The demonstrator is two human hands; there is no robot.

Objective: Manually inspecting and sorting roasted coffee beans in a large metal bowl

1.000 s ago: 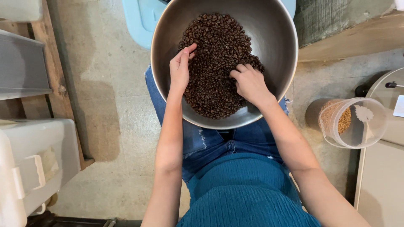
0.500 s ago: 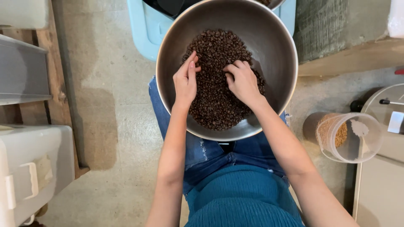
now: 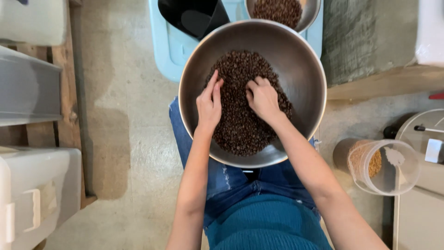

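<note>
Coffee beans [image 3: 240, 125] under both hands – left hand [image 3: 209, 104], right hand [image 3: 262, 98] – seemingly loose

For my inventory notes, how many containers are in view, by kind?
Steel bowls: 2, the large round steel bowl of dark coffee beans and the small steel bowl of beans
Clear plastic tubs: 1, the clear round tub of tan grains
White plastic bins: 1
Total: 4

Brushed metal bowl [image 3: 303, 69], rough concrete floor [image 3: 129, 153]
</note>
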